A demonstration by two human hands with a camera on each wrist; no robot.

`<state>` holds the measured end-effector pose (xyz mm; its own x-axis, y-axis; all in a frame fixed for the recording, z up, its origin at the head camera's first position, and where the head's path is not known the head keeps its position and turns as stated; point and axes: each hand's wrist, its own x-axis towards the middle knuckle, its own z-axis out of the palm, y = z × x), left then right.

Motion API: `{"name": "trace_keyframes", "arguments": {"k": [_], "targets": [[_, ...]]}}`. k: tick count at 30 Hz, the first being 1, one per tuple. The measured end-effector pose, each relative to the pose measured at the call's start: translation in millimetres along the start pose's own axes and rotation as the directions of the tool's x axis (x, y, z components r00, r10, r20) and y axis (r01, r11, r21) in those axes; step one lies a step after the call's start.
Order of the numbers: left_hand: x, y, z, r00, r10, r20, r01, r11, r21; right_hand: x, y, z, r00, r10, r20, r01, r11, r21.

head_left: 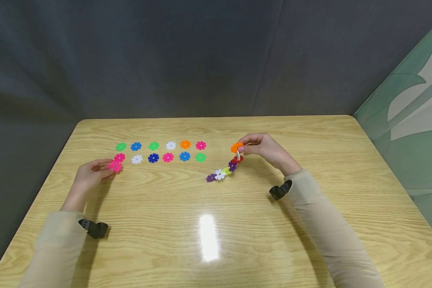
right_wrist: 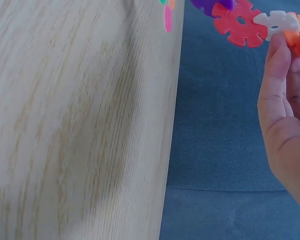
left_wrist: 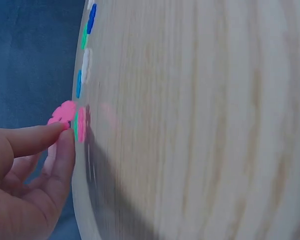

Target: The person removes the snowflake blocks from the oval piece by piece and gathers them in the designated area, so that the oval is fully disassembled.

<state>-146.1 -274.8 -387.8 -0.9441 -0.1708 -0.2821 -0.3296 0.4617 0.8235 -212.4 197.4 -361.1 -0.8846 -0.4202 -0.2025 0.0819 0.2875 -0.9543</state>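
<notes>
Grip of the left hand (head_left: 90,176) is a pinch of thumb and fingers, clamped on a pink disc (head_left: 115,166) raised over the worktop (head_left: 158,224), just beside the pink disc (head_left: 120,157) that ends the front row (head_left: 153,158); whether those two touch, I cannot tell. Right hand (head_left: 270,152) is likewise clamped, its fingertips holding an orange disc (head_left: 236,147) at the upper end of a chain (head_left: 227,171) that slants down from them toward the person's left. Trouble would most likely come at the joints: if the notches are only shallowly engaged, the chain's weight pulling on the raised end could slide the white disc (right_wrist: 275,22) out of the red disc (right_wrist: 240,22). A careless swing could twist the lower links, and on the left a slip of so thin an edge would drop the pink disc onto the row or nudge its neighbour. Each piece looks flat and flower-shaped, cut with notches around the rim; the red one shows a hole in its middle. Below red, the chain runs through purple, yellow-green and white to a darker purple disc (head_left: 211,177) at the low end, the links overlapping at differing tilts. Whether that end rests on the worktop is unclear. Loose pieces in the front row and the back row (head_left: 153,145) lie flat, spaced apart, between the hands.
</notes>
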Motion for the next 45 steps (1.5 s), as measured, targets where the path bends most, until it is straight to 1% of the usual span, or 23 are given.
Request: {"name": "trace_keyframes", "arguments": {"k": [5,9,12,15,20,23,26,27,31,33,35,36,41,45], "targets": [[1.9,-2.4,-2.1,1.000,-0.023,0.014,0.023,0.999,0.024,-0.4,0,0,1.000,-0.017,0.008,0.017,1.000,0.018],[1.6,-4.7,-3.0,0.999,-0.030,0.020,0.029,0.999,0.042,-0.2,0,0,1.000,-0.025,0.016,0.024,1.000,0.016],[1.2,-5.8,-2.6,0.999,-0.037,0.016,0.036,0.998,0.060,-0.3,0,0,1.000,-0.026,0.015,0.026,1.000,0.001],[1.2,-7.1,-2.3,0.999,-0.031,0.012,0.030,0.997,0.076,-0.1,0,0,0.999,-0.031,0.014,0.032,0.999,-0.011],[0.2,-8.8,-1.7,1.000,-0.021,-0.016,0.023,0.993,0.112,0.7,-1,1,0.999,-0.043,0.016,0.043,0.999,0.009],[-1.3,-4.5,0.3,1.000,-0.017,-0.012,0.018,0.997,0.071,0.9,-2,2,0.999,-0.045,0.009,0.045,0.999,0.019],[-3.6,5.9,6.5,1.000,0.014,0.003,-0.015,0.999,0.034,1.1,-3,3,0.999,-0.048,0.004,0.048,0.999,0.024],[-4.3,10.7,9.8,0.999,0.031,0.008,-0.031,0.999,0.022,1.1,-4,3,0.999,-0.049,0.004,0.049,0.999,0.023],[-7.1,34.9,28.5,0.996,0.090,0.017,-0.090,0.996,0.025,2.0,-5,5,0.998,-0.056,0.008,0.056,0.998,0.022],[-8.1,47.3,40.3,0.992,0.124,0.031,-0.124,0.992,0.010,2.9,-5,7,0.998,-0.061,0.012,0.060,0.998,0.017],[-9.0,58.9,53.6,0.987,0.147,0.064,-0.146,0.989,-0.023,3.8,-6,8,0.998,-0.067,0.018,0.067,0.998,0.012],[-9.2,63.9,60.5,0.983,0.162,0.084,-0.159,0.987,-0.039,4.2,-6,9,0.998,-0.066,0.021,0.066,0.998,0.011],[-10.8,85.7,97.6,0.963,0.204,0.177,-0.183,0.975,-0.130,5.9,-7,14,0.997,-0.058,0.040,0.058,0.998,0.013],[-15.8,102.0,126.3,0.937,0.254,0.240,-0.217,0.961,-0.168,6.8,-7,18,0.998,-0.053,0.043,0.052,0.999,0.015]]}}
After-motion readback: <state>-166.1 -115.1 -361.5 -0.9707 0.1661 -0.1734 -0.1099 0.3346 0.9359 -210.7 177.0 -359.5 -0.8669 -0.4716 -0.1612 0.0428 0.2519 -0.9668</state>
